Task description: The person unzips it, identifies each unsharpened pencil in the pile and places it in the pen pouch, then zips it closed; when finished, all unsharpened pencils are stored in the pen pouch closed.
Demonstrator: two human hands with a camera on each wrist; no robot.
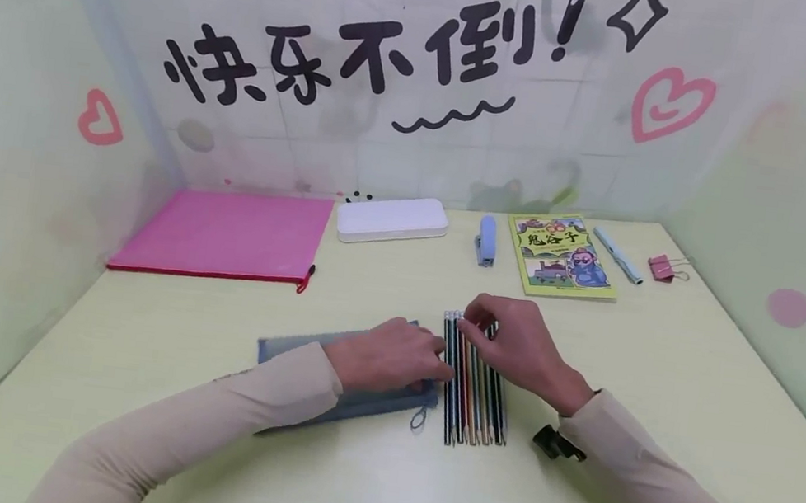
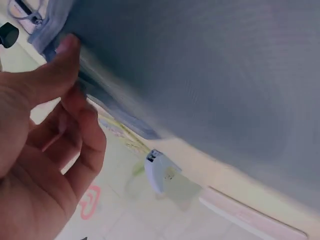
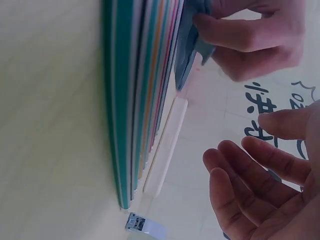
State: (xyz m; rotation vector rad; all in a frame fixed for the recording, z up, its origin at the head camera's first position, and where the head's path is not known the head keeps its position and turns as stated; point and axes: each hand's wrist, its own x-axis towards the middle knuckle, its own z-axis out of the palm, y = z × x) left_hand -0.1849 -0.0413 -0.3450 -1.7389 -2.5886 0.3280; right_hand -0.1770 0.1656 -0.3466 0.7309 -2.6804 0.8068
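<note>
A blue-grey zip pouch (image 1: 378, 405) lies in the middle of the table, its zip pull loop at the lower right corner. My left hand (image 1: 391, 354) is over its right part. In the left wrist view the thumb and forefinger pinch the edge of the pouch (image 2: 200, 85). Right beside the pouch, several striped pencils (image 1: 479, 401) lie side by side in a row, tips toward me. My right hand (image 1: 519, 344) hovers above their far ends. In the right wrist view its fingers (image 3: 265, 175) are loosely bent, hold nothing and stand apart from the pencils (image 3: 125, 100).
Along the back stand a pink zip folder (image 1: 226, 231), a white case (image 1: 392, 219), a blue stapler (image 1: 486, 240), a yellow-green booklet (image 1: 562, 257), a light blue pen (image 1: 617, 255) and a pink binder clip (image 1: 661, 268). Printed walls (image 1: 789, 204) enclose the table.
</note>
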